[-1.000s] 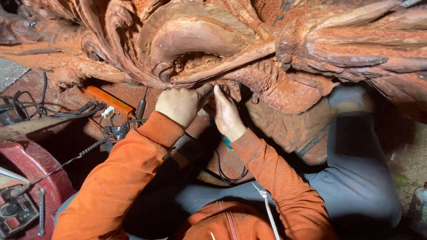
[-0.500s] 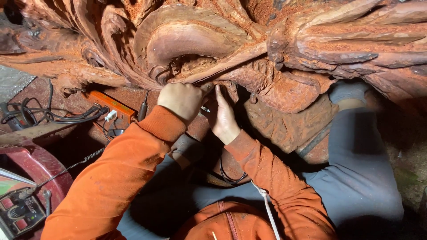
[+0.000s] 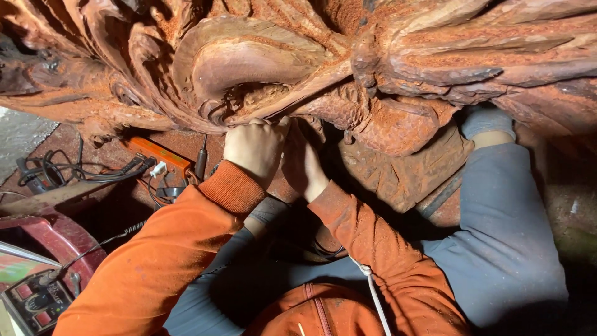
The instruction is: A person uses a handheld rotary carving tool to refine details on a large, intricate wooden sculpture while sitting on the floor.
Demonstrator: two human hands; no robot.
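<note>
A: What's different from a moment ago?

B: Little. Both hands have stayed tucked under the carving (image 3: 323, 74), against the scaly fold just below the big curl. The view has drifted so that they sit a bit higher and more to the right in the frame.

A: So the work is in one spot?

B: I'd judge so; it looks like close detailing in that recess.

A: The grips?

B: Left hand (image 3: 254, 148) is clenched into a fist, likely round a small tool, but the tool is hidden. Right hand (image 3: 305, 165) presses beside it, touching it; whether it holds anything I cannot tell.

A: Any containers?

B: None I can make out. On the floor to the left lie an orange power strip (image 3: 158, 154) with cables (image 3: 74, 174) and a red control box (image 3: 28, 302).
</note>
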